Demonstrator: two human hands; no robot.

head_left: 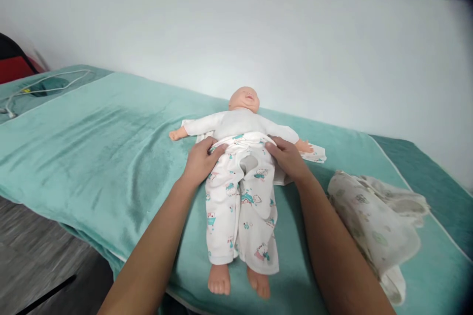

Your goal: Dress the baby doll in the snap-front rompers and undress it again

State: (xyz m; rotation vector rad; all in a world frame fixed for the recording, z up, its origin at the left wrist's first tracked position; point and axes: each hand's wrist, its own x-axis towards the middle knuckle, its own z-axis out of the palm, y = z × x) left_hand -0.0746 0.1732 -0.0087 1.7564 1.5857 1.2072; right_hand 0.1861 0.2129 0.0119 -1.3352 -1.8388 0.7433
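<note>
A baby doll lies on its back, head away from me, arms spread, in a white long-sleeved top. White printed baby pants cover its legs up to the waist, with both bare feet sticking out below. My left hand grips the waistband on the left side, thumb on top. On the opposite side my right hand pinches the waistband the same way. Under the doll's arms and back lies a printed baby shirt, mostly hidden by the body.
A teal cover spreads over the table. Crumpled printed baby clothing lies to the right. White cable rests at the far left, near a red and black chair. A white wall stands behind the table.
</note>
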